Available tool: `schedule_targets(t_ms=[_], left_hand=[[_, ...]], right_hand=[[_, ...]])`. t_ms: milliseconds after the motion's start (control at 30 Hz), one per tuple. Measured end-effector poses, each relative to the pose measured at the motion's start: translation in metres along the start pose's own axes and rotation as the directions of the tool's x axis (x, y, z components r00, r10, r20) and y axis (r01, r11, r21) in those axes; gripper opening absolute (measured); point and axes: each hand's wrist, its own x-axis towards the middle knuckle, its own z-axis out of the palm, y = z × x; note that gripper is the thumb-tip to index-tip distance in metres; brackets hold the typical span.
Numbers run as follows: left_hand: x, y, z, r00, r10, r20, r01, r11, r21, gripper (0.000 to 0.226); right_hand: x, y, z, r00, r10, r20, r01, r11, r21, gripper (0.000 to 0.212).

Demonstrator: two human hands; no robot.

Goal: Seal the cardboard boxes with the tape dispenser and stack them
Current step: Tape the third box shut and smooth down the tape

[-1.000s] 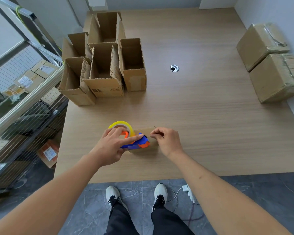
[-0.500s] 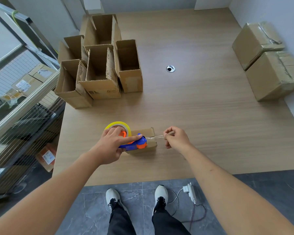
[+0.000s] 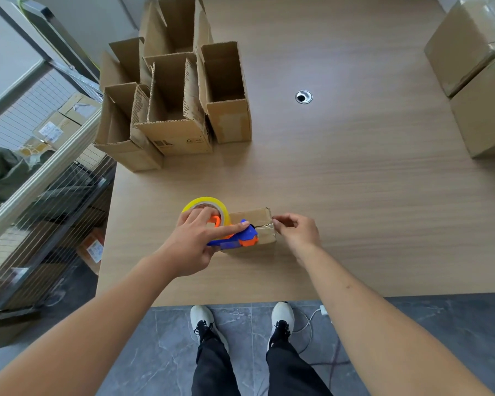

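Observation:
A small closed cardboard box point(image 3: 253, 217) lies near the table's front edge. On top of it sits a blue and orange tape dispenser point(image 3: 242, 237) with a yellow-rimmed tape roll point(image 3: 205, 202). My left hand point(image 3: 196, 241) grips the dispenser, index finger stretched along its top. My right hand point(image 3: 296, 231) pinches the clear tape end point(image 3: 269, 223) at the box's right edge. Several open boxes point(image 3: 177, 110) stand at the back left.
Two sealed boxes point(image 3: 475, 70) lie at the table's right edge against the wall. A round cable hole point(image 3: 303, 96) is in the wooden table point(image 3: 355, 181). A wire shelf point(image 3: 40, 172) with parcels stands left of the table. My feet are below the front edge.
My right hand, which had pulled the tape end out to the right, has come back to the box's right edge. The dispenser stays on the box under my left hand.

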Motion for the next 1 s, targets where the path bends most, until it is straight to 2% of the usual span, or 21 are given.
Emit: schedule_targets(t_ms=[67, 133, 167, 200, 233, 300, 333, 433, 533, 633, 733, 900, 1000], left_hand=[[0.001, 0.000, -0.001, 1.000, -0.004, -0.006, 0.004, 1.000, -0.002, 0.089], [0.001, 0.001, -0.001, 1.000, -0.007, -0.006, 0.007, 1.000, 0.011, 0.092], [0.000, 0.002, 0.000, 1.000, -0.009, -0.008, 0.009, 1.000, 0.013, 0.093], [-0.001, 0.002, -0.001, 1.000, -0.008, -0.013, 0.008, 1.000, 0.012, 0.093], [-0.001, 0.003, 0.000, 1.000, -0.006, -0.015, 0.006, 1.000, 0.012, 0.094], [0.000, 0.002, 0.002, 1.000, -0.002, -0.016, 0.002, 1.000, 0.021, 0.095], [0.000, 0.001, 0.002, 1.000, -0.001, -0.014, 0.001, 1.000, 0.030, 0.095], [0.001, 0.000, 0.002, 1.000, 0.000, 0.005, 0.000, 0.999, 0.043, 0.088], [0.004, -0.001, -0.005, 1.000, 0.021, 0.023, -0.022, 0.998, 0.062, 0.079], [0.006, 0.001, -0.020, 0.996, 0.066, 0.058, -0.071, 0.993, 0.091, 0.071], [0.008, 0.003, -0.037, 0.985, 0.073, 0.154, -0.085, 0.994, 0.072, 0.066], [-0.001, -0.018, -0.066, 0.929, -0.079, 0.362, 0.126, 0.986, -0.110, 0.059], [-0.022, -0.047, -0.072, 0.872, -0.141, 0.468, 0.309, 0.901, -0.305, 0.060]], right_hand=[[-0.002, 0.000, 0.006, 0.999, -0.004, -0.046, 0.003, 1.000, -0.019, 0.023], [-0.001, 0.000, 0.003, 0.993, 0.056, -0.106, -0.061, 0.997, -0.051, 0.066], [-0.001, 0.000, 0.001, 0.988, 0.061, -0.140, -0.075, 0.992, -0.102, 0.080], [-0.003, -0.002, 0.001, 0.987, 0.001, -0.162, -0.030, 0.984, -0.175, 0.077], [-0.006, -0.006, 0.001, 0.982, -0.100, -0.160, 0.063, 0.973, -0.222, 0.061], [-0.016, -0.013, 0.007, 0.954, -0.274, -0.124, 0.251, 0.952, -0.172, 0.025], [-0.023, -0.016, 0.013, 0.940, -0.327, -0.099, 0.313, 0.939, -0.140, 0.019], [-0.031, -0.012, 0.021, 0.924, -0.383, -0.013, 0.377, 0.915, -0.141, 0.025], [-0.027, -0.005, 0.022, 0.937, -0.349, 0.007, 0.346, 0.928, -0.138, 0.030], [-0.031, -0.002, 0.026, 0.943, -0.333, 0.009, 0.333, 0.943, -0.020, 0.030], [-0.032, 0.000, 0.029, 0.948, -0.317, 0.018, 0.316, 0.948, 0.048, 0.032], [-0.032, -0.003, 0.027, 0.958, -0.288, 0.017, 0.288, 0.958, -0.006, 0.031], [-0.033, -0.006, 0.028, 0.959, -0.284, 0.015, 0.284, 0.958, -0.026, 0.030]])
